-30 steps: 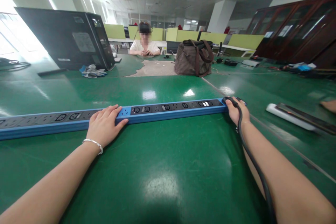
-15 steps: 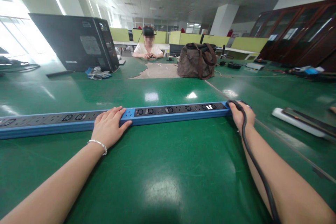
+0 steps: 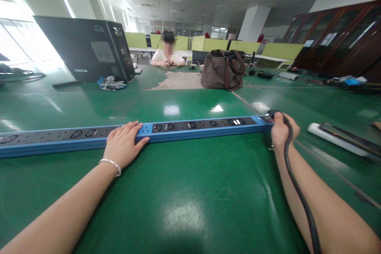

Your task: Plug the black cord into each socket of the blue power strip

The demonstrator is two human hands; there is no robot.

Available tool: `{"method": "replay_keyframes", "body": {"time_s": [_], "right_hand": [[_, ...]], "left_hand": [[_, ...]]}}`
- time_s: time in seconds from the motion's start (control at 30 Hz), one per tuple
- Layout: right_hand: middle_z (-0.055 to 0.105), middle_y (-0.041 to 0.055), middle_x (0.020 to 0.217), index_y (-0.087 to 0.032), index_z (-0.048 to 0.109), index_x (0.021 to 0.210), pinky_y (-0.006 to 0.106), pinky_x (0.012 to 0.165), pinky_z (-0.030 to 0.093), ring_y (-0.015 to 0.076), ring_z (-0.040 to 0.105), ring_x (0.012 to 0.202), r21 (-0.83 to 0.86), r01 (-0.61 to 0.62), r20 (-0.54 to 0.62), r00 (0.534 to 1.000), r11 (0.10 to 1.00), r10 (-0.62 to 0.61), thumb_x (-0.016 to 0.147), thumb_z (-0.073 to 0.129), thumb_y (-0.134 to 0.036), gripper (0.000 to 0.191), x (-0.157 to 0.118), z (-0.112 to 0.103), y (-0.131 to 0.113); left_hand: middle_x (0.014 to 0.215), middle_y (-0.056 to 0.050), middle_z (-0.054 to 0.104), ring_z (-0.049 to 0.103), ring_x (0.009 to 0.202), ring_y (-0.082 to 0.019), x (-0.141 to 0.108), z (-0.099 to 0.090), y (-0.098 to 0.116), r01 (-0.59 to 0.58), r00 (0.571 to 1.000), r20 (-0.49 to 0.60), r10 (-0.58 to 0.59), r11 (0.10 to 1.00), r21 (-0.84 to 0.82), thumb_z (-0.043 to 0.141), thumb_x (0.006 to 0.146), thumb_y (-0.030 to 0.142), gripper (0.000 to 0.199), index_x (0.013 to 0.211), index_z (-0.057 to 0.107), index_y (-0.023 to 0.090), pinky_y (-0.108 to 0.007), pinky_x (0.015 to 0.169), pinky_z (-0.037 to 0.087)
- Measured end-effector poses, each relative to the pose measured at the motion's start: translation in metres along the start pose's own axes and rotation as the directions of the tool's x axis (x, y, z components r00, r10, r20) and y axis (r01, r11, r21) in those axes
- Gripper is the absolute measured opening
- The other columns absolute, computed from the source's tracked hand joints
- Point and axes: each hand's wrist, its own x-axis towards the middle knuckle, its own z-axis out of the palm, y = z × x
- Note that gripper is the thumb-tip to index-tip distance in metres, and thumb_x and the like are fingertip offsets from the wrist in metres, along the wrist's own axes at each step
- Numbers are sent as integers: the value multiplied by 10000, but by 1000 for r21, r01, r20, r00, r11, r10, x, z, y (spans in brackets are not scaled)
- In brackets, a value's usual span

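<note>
A long blue power strip with black socket panels lies across the green table. Over its middle-left part rests my left hand, fingers on the top and thumb along the front side. My right hand is closed around a black plug at the strip's right end. From that plug a thick black cable runs down over my right forearm. Whether the plug sits in a socket cannot be made out.
Beyond the strip are a black computer case, gloves and a brown bag. A white bar-shaped object lies at the right. Across the table sits a person with hands together.
My right hand has shifted a little to the right with the black plug and cable, uncovering more of the strip's right end. My left hand and the strip look unmoved.
</note>
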Motion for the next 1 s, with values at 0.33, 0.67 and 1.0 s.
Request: {"method": "replay_keyframes", "body": {"time_s": [0.33, 0.67, 1.0], "right_hand": [[703, 97, 900, -152, 693, 952, 389, 848, 479, 251, 633, 879, -189, 52, 63, 997, 981, -41, 764, 511, -473, 414, -10, 0, -29], [699, 80, 986, -194, 687, 1021, 389, 918, 453, 233, 626, 926, -170, 168, 252, 960, 971, -122, 786, 505, -431, 380, -20, 2, -45], [706, 64, 1023, -236, 702, 1042, 383, 868, 481, 245, 637, 937, -275, 237, 314, 938, 932, -146, 780, 505, -449, 391, -17, 2, -44]], "left_hand": [[1396, -89, 469, 423, 1261, -284, 0, -2, 1, 9, 1000, 16, -8, 1000, -13, 336, 858, 547, 593, 1306, 471, 183, -456, 1056, 276], [1402, -87, 463, 420, 1263, -284, 0, 0, 0, 14, 1000, 22, -13, 1000, -25, 342, 852, 555, 600, 1309, 470, 188, -461, 1061, 267], [1396, -82, 469, 421, 1264, -280, 0, -2, 1, 11, 1000, 21, -11, 1000, -15, 343, 858, 553, 594, 1310, 465, 188, -453, 1060, 268]]}}
